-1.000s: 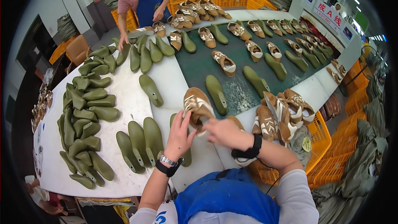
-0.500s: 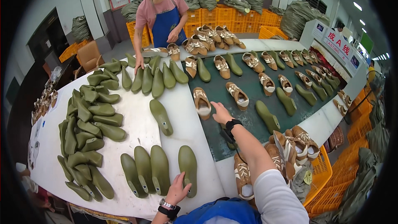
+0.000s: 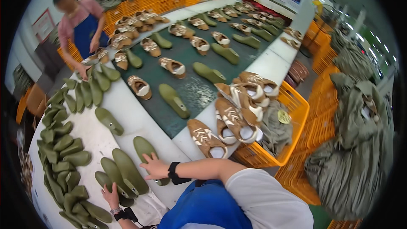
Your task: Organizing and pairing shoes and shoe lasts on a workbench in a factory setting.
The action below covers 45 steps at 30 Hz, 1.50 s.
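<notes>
My right hand [image 3: 156, 167] rests with spread fingers on an olive-green shoe last [image 3: 143, 145] at the near edge of the white table. To its left stand several more green lasts in a row, among them a large one [image 3: 128, 168]. My left hand [image 3: 111, 198], fingers apart, touches the near end of the leftmost last [image 3: 101, 179] in that row. Neither hand has closed around a last. Another single last [image 3: 109, 121] lies farther up the table.
A dark green belt [image 3: 144, 106] carries brown-and-white sneakers and lasts. More sneakers [image 3: 235, 118] are piled by an orange crate [image 3: 292, 144] at right. Many lasts [image 3: 63, 157] crowd the table's left side. Across the table a person [image 3: 82, 25] in a blue apron reaches toward lasts.
The view has swung to the right. My right hand has come back from a sneaker on the belt to a last; my left hand has shifted leftward to the row of lasts.
</notes>
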Available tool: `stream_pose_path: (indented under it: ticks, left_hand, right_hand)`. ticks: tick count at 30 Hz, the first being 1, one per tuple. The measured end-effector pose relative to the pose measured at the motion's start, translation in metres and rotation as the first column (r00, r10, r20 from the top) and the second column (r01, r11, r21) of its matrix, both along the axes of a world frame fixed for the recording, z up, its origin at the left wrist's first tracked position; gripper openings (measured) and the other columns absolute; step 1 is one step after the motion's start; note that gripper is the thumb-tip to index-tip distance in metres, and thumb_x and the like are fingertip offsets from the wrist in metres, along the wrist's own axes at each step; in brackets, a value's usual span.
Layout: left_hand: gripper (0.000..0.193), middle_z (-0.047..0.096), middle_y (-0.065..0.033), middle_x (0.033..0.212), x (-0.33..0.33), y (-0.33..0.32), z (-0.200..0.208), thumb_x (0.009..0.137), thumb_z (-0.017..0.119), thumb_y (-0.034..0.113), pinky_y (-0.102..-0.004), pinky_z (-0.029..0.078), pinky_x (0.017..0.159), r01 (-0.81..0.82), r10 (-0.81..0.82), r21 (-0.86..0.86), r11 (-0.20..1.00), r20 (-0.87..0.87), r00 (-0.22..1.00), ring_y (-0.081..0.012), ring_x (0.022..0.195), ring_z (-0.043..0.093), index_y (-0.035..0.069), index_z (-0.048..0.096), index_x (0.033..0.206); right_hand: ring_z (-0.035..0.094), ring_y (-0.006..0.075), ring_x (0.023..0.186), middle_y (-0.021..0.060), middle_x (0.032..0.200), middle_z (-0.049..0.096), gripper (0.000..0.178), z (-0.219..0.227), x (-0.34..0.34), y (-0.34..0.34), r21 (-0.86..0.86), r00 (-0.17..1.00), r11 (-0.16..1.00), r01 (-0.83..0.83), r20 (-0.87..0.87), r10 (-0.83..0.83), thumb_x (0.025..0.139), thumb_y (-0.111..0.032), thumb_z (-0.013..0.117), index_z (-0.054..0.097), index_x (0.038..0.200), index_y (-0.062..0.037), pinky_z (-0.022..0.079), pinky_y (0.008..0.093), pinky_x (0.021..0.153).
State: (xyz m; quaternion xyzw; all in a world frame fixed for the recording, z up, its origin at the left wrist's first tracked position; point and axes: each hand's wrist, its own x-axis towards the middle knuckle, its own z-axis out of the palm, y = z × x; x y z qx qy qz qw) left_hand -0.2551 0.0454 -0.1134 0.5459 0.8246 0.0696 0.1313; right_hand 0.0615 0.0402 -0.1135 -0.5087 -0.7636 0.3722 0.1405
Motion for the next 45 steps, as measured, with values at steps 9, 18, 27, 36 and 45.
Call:
stream_pose_path:
  ticks: [9,18,27,36,45]
  left_hand:
    - [0.060,0.054,-0.0228,0.119,-0.004,0.031,-0.056,0.080,0.063,0.041,-0.0356,0.039,0.095,-0.027,-0.115,0.239,0.971,0.562,0.819,-0.0307,0.111,0.051,-0.005,0.054,0.117]
    - [0.071,0.050,-0.0238,0.118,0.110,-0.023,-0.013,0.069,0.069,0.048,-0.0409,0.040,0.094,0.071,-0.191,0.271,0.960,0.445,0.875,-0.0364,0.110,0.048,-0.003,0.053,0.115]
    - [0.082,0.032,-0.0305,0.131,0.118,-0.022,-0.038,0.073,0.067,0.049,-0.0438,0.030,0.103,-0.050,-0.149,0.296,0.954,0.613,0.776,-0.0421,0.122,0.034,0.002,0.034,0.132]
    - [0.055,0.037,-0.0205,0.134,0.168,-0.088,0.040,0.073,0.067,0.011,-0.0491,0.021,0.106,0.521,-0.729,0.635,0.570,0.098,0.678,-0.0409,0.129,0.026,0.004,0.045,0.123]
    - [0.043,0.053,-0.0185,0.114,0.265,-0.096,0.037,0.070,0.069,0.012,-0.0457,0.038,0.093,0.911,-0.977,0.411,0.030,0.203,-0.059,-0.0390,0.111,0.046,0.004,0.055,0.110]
  right_hand:
    - [0.037,0.0506,0.110,0.0294,0.128,0.034,0.076,-0.025,0.008,0.008,0.186,0.980,0.978,0.097,-0.186,-0.062,0.061,-0.005,0.060,0.035,0.133,-0.0081,0.030,0.0554,0.097]
    - [0.030,0.0472,0.123,0.0308,0.132,0.034,0.080,-0.005,0.026,0.019,0.150,0.991,0.988,-0.033,0.133,0.013,0.065,-0.009,0.059,0.030,0.139,-0.0204,0.016,0.0588,0.102]
    - [0.037,0.0388,0.122,0.0239,0.129,0.040,0.076,0.019,0.040,0.012,0.146,0.957,0.989,0.002,0.287,-0.044,0.064,-0.003,0.056,0.035,0.136,-0.0168,0.023,0.0481,0.106]
    - [0.048,0.0343,0.112,0.0188,0.122,0.049,0.045,0.027,0.106,-0.108,0.157,0.968,0.955,0.252,-0.054,-0.246,0.081,-0.019,0.059,0.048,0.122,-0.0038,0.041,0.0393,0.094]
    - [0.056,0.0349,0.099,0.0179,0.120,0.050,0.057,0.016,0.187,-0.247,0.217,0.586,0.573,0.790,0.004,-0.810,0.078,-0.015,0.061,0.040,0.131,-0.0108,0.049,0.0389,0.081]
